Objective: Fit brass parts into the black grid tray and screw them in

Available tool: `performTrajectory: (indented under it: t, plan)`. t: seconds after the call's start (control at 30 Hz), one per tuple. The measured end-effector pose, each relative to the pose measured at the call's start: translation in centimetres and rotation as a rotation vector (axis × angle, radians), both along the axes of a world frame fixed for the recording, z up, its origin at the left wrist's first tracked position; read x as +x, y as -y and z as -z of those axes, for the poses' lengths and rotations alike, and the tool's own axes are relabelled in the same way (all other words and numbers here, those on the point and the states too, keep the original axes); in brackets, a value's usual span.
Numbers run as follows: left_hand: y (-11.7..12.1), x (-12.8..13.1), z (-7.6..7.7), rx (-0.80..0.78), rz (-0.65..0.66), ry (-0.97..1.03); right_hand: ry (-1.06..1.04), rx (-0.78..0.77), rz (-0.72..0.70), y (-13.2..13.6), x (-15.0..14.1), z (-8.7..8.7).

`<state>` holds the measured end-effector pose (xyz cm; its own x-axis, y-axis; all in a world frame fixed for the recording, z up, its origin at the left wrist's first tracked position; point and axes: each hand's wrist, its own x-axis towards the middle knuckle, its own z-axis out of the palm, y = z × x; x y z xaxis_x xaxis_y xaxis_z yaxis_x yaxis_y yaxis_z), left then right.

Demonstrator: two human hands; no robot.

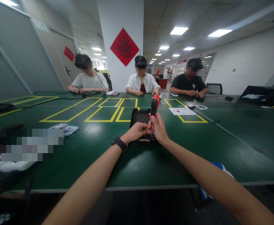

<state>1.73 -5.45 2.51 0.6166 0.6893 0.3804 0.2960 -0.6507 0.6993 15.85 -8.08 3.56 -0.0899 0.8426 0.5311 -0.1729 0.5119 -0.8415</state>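
Observation:
A screwdriver (pixel 154 105) with a red and black handle stands nearly upright in the middle of the head view. The fingers of my right hand (pixel 159 130) are closed round its lower part, below the handle. My left hand (pixel 137 131), with a dark band on the wrist, meets the right one near the screwdriver's lower end. Its thumb and fingers are pinched together; what lies between them is too small to make out. Under both hands sits a black open tray-like case (pixel 133 117) with a patterned inside. The hands hide the screwdriver's tip and part of the case.
Yellow tape outlines (pixel 99 121) mark the green table (pixel 92 137). A white sheet (pixel 182 111) and a tape roll (pixel 201 107) lie right of the case. White power strips (pixel 17 164) are at left, a laptop (pixel 260 95) at right. Three people sit across the table.

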Motion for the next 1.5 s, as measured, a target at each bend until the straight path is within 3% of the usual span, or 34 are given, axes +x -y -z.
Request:
performTrajectory:
  t: [0.17,0.37,0.47,0.67,0.77,0.83,0.9,0.97,1.07,1.2,1.37,1.5]
  plan:
    - [0.2,0.2,0.0,0.031,-0.097,-0.030,-0.014,0.033,0.061,0.1,-0.1,-0.1]
    - [0.4,0.0,-0.2,0.068,0.006,-0.072,-0.036,-0.004,0.044,0.0,0.0,0.1]
    - [0.9,0.2,-0.7,0.150,-0.024,-0.090,-0.036,0.030,0.066,0.2,0.0,-0.4]
    - [1.9,0.4,-2.0,0.438,-0.286,-0.243,-0.100,0.042,-0.002,-0.1,-0.1,-1.6]
    - [1.0,-1.0,-1.5,0.434,-0.546,-0.280,-0.161,-0.020,0.013,-1.7,0.3,-1.0]
    - [0.0,-2.6,-0.7,0.405,-0.687,-0.286,-0.145,-0.082,0.139,-3.1,0.7,-0.4]
    - [-1.1,-4.4,0.2,0.337,-0.844,-0.249,-0.034,-0.190,0.408,-4.7,1.2,-0.2]
    - [-2.2,-6.3,1.2,0.216,-1.007,-0.212,0.150,-0.286,0.552,-6.2,1.6,-0.7]
    - [-3.4,-8.2,2.3,0.029,-1.147,-0.215,0.376,-0.323,0.555,-7.9,2.2,-2.2]
    - [-3.9,-8.6,2.7,-0.141,-1.157,-0.224,0.739,-0.404,0.581,-8.3,2.9,-2.8]
    - [-3.4,-7.2,2.3,-0.174,-1.236,-0.298,1.078,-0.559,0.578,-6.5,2.7,-1.2]
    - [-2.7,-6.6,2.2,-0.151,-1.236,-0.361,1.215,-0.586,0.603,-6.6,2.4,-1.6]
